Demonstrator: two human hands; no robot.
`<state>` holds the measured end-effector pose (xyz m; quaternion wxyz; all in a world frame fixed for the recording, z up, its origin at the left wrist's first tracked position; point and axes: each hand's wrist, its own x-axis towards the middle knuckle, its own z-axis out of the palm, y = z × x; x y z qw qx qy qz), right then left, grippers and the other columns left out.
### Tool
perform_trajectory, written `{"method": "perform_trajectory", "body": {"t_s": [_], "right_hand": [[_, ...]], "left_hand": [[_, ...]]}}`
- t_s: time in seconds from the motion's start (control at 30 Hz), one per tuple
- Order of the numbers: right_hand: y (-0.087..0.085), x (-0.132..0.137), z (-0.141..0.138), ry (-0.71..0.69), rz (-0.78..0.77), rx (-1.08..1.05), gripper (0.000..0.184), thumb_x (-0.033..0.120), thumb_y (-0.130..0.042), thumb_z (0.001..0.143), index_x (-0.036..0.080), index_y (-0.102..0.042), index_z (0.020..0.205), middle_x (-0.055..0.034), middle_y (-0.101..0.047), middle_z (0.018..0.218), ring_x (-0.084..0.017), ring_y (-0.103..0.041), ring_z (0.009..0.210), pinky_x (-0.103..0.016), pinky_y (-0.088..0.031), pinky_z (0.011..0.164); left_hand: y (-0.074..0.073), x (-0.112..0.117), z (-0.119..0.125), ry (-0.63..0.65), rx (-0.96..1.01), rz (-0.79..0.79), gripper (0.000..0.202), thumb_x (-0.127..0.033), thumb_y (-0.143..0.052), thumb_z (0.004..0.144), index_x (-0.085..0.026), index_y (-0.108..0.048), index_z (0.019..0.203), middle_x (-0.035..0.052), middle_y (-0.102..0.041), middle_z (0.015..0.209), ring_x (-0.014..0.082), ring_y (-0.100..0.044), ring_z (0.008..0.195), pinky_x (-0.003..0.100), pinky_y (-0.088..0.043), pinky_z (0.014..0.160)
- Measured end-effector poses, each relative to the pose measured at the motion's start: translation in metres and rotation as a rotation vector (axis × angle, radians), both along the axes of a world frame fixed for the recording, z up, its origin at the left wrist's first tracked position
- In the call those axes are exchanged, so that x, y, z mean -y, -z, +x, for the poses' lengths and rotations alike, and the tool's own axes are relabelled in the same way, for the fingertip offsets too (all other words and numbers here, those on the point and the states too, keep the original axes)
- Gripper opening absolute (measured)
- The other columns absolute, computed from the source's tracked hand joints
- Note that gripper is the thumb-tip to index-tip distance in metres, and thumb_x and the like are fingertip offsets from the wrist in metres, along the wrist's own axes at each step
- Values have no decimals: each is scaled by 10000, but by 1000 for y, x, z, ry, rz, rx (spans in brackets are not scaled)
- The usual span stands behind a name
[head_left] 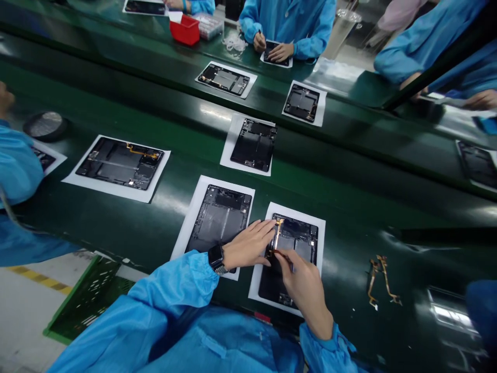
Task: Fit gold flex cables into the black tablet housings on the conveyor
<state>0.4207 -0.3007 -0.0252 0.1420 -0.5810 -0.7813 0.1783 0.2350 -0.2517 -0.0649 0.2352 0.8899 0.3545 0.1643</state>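
Observation:
A black tablet chassis (301,243) lies on a white sheet (319,223) on the green belt in front of me. An orange flex cable (278,232) runs down its left part. My left hand (248,244), with a dark watch on the wrist, has its fingers stretched out and a fingertip pressing the cable's upper end. My right hand (303,285) is closed in a pinch at the cable's lower end; a thin tool seems to be in it. A second chassis (217,217) on its own sheet lies just left, partly under my left forearm.
Loose orange flex cables (378,280) lie on the belt to the right. More chassis on sheets (120,163) (254,145) (224,79) (302,102) sit farther out. Across the belt a person in blue (287,20) works beside a red bin (185,29). A blue sleeve (15,166) is at left, a green crate (85,295) below.

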Motion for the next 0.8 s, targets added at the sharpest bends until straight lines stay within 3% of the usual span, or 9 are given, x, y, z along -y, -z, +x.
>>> {"method": "perform_trajectory", "body": {"t_s": [0.3,0.4,0.47,0.57,0.7,0.8], "right_hand": [[8,3,-17,-40,30,124,254,201,-395,986,151,-637,927,-76,-686,745,-182,-646,600,-251,-383,509],[8,0,-18,-51,-3,115,258,183,-407,970,149,-657,917,-84,-700,764,-198,-660,619,-263,-408,520],[6,-2,-8,27,-45,-18,233,240,-456,968,164,-676,956,-85,-728,828,-219,-689,687,-287,-478,595],[4,0,19,250,-103,-359,238,374,-557,931,187,-695,982,-86,-752,923,-249,-714,831,-354,-552,758],[5,16,52,503,-112,-622,294,440,-657,851,172,-709,961,-117,-751,943,-283,-711,877,-418,-570,797],[11,28,59,607,-121,-808,286,400,-701,823,165,-698,984,-121,-746,938,-283,-712,877,-448,-563,836]], "left_hand": [[-2,-1,1,3,-5,-13,905,-382,-797,755,-100,-270,1434,235,-283,1542,299,-188,1478,454,-215,1202],[0,-1,2,-1,-16,-10,890,-380,-797,756,-94,-284,1424,235,-286,1540,299,-203,1474,461,-222,1200],[1,0,1,-1,-18,-4,933,-422,-809,735,-97,-278,1430,234,-276,1545,303,-200,1475,463,-223,1200],[-4,0,-4,11,-19,0,951,-466,-805,727,-115,-280,1438,227,-281,1545,303,-211,1472,457,-254,1188],[-27,-11,-8,-33,-66,35,558,-383,-649,894,-156,-421,1350,174,-408,1482,288,-349,1411,434,-345,1131],[-42,-37,5,-86,-164,82,366,-314,-580,935,-145,-512,1252,153,-499,1386,298,-449,1314,435,-384,1081]]}}
